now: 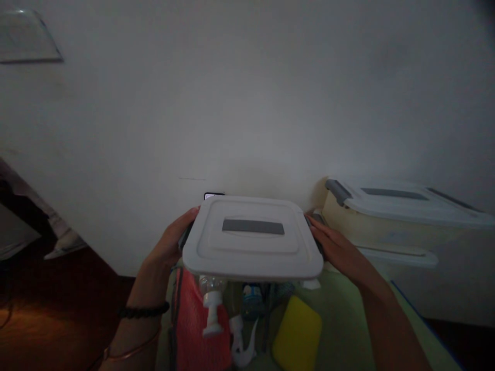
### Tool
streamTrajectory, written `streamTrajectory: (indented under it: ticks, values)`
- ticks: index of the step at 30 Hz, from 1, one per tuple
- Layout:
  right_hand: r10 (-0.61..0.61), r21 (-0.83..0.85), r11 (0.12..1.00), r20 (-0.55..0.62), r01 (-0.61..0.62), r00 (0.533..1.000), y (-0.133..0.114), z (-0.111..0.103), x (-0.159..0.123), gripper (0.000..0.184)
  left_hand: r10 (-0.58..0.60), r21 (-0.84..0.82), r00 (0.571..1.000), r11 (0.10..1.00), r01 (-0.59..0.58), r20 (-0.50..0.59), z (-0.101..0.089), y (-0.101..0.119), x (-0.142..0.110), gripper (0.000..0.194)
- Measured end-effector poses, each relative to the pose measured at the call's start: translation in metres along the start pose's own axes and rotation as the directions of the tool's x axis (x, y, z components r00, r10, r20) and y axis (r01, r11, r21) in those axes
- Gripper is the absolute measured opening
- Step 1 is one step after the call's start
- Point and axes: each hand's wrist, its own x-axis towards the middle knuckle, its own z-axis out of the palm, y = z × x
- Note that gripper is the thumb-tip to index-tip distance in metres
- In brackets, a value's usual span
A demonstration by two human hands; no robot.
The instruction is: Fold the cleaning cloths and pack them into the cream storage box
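A white plastic storage-box lid with a grey handle strip spans the space between my hands. My left hand grips its left end at the dark latch, and my right hand closes on the opposite end. Whether a box body sits under the lid is hidden. Just in front lie a red cloth, a clear bottle with a white pump top, a white spray trigger, a blue-labelled bottle and a yellow sponge or cloth.
Behind the lid, a phone stands partly hidden by the pale wall. To the right is a larger cream storage box with a white lid. A green cloth covers the table. Dark floor shows at lower left.
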Motion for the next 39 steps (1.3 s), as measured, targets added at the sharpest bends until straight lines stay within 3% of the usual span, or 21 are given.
streamTrajectory:
  ticks: [6, 14, 19, 26, 34, 39]
  values:
    - [-0.078, -0.076, 0.994, 0.013, 0.078, 0.997, 0.011, 0.0, 0.003, 0.051, 0.023, -0.078, 0.996, 0.997, -0.03, -0.084, 0.005, 0.0, 0.002, 0.034]
    - [-0.093, -0.196, 0.976, 0.023, 0.096, 0.995, 0.009, -0.003, 0.001, 0.05, 0.019, -0.168, 0.989, 0.985, -0.044, -0.149, 0.009, -0.004, 0.005, 0.03]
    - [-0.105, -0.295, 0.951, -0.043, 0.087, 0.994, 0.001, -0.002, -0.002, 0.048, 0.0, -0.17, 0.986, 0.985, -0.029, -0.165, 0.011, -0.002, 0.004, 0.024]
    - [-0.171, -0.282, 0.951, -0.131, 0.129, 0.976, -0.015, 0.001, -0.008, 0.05, 0.038, -0.12, 0.983, 0.991, -0.06, -0.179, 0.012, -0.001, 0.0, 0.022]
    - [-0.374, -0.388, 0.873, -0.141, 0.296, 0.917, -0.027, 0.011, -0.02, 0.041, 0.033, -0.125, 0.997, 0.991, -0.042, -0.073, 0.013, 0.002, -0.001, 0.027]
    - [-0.392, -0.369, 0.861, -0.041, 0.351, 0.919, -0.044, 0.024, -0.031, 0.038, 0.088, -0.124, 0.995, 0.988, -0.093, -0.051, 0.011, 0.001, 0.001, 0.027]
